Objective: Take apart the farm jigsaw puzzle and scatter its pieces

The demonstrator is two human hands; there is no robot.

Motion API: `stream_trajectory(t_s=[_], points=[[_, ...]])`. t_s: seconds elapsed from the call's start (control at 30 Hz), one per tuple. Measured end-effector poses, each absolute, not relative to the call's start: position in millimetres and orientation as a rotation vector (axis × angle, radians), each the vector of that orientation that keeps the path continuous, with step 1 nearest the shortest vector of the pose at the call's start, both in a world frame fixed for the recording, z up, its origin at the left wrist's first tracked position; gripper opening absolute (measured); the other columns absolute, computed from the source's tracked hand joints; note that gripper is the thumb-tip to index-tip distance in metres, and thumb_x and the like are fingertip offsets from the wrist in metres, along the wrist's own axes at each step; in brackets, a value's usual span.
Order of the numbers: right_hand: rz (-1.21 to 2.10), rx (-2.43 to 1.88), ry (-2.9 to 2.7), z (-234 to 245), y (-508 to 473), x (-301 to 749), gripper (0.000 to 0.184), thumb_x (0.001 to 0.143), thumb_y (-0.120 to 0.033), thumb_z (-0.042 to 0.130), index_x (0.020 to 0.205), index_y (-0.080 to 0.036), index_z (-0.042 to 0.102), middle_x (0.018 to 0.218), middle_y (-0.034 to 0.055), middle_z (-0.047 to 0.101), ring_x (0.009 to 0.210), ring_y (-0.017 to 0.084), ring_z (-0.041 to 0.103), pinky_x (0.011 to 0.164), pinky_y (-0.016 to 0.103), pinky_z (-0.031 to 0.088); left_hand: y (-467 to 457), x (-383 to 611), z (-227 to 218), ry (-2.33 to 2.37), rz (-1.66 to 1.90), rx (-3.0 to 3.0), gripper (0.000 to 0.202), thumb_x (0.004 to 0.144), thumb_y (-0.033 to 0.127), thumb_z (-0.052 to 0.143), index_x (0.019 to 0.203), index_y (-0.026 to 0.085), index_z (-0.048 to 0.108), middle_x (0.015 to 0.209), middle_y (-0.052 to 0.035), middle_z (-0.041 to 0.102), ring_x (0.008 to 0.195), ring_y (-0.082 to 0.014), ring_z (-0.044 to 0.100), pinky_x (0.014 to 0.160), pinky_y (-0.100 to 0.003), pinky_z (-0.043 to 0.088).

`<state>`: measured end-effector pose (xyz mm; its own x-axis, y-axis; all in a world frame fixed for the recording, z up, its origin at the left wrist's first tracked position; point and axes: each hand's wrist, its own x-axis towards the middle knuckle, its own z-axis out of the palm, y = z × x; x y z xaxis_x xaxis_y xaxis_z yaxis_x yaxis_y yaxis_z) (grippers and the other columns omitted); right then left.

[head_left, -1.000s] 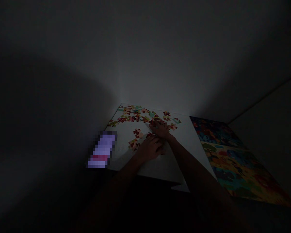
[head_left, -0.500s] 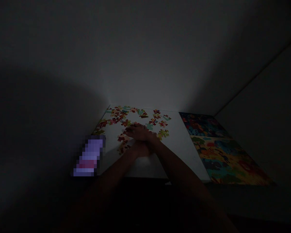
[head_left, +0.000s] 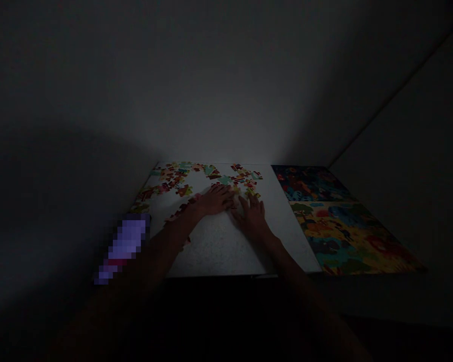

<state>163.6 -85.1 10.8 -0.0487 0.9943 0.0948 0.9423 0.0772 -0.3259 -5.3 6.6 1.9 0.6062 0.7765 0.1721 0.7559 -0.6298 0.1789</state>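
Colourful jigsaw puzzle pieces [head_left: 172, 176] lie scattered over the far and left parts of a white board [head_left: 215, 246]. My left hand [head_left: 216, 199] rests palm down among the pieces near the middle, its fingers stretched out. To its right my right hand [head_left: 252, 215] lies with fingers spread, close to a yellow-green puzzle piece [head_left: 252, 192]. The two hands are side by side, and I see nothing gripped in either. My left forearm covers some pieces. The scene is dim, and what lies under the palms is hidden.
Two finished-looking picture panels, a dark blue one [head_left: 311, 182] and a yellow animal scene [head_left: 355, 236], lie right of the board. A pixelated bright phone-like object [head_left: 128, 239] is at the left edge. A pale wall [head_left: 211, 100] rises behind.
The hands were crossed one over the other; now they are apart, left hand on the left and right hand on the right. The view has shifted slightly.
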Motion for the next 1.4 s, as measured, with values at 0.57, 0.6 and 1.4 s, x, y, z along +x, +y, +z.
stream_trajectory(t_s=[0.57,0.6,1.4], points=[[0.251,-2.129,-2.005,1.5,-92.5,185.2,0.078,0.093,-0.069,0.033,0.152,-0.018,0.035,0.162,0.0154,0.024,0.15,0.033,0.018,0.121,0.049,0.009,29.5,-66.0,30.8,1.899,0.228,2.478,0.051,0.101,0.038,0.032,0.146,0.021,0.044,0.157,-0.0112,0.037,0.148,-0.0246,0.028,0.12,-0.046,0.018],[0.247,-2.126,-2.002,1.0,-92.5,185.0,0.078,0.093,-0.069,0.033,0.152,-0.018,0.035,0.162,0.0155,0.025,0.15,0.033,0.018,0.121,0.049,0.009,19.8,-74.9,34.1,1.921,0.248,2.467,0.051,0.101,0.038,0.031,0.147,0.019,0.043,0.157,-0.0121,0.038,0.148,-0.0252,0.028,0.12,-0.047,0.02],[0.252,-2.237,-1.796,-8.9,40.5,214.8,0.092,0.087,-0.076,0.036,0.154,-0.014,0.03,0.16,0.0245,0.022,0.148,0.044,0.015,0.115,0.065,0.007,-74.9,-56.7,-4.4,1.893,0.31,2.588,0.055,0.099,0.041,0.039,0.146,0.015,0.045,0.159,-0.0159,0.032,0.148,-0.0324,0.028,0.118,-0.058,0.025]])
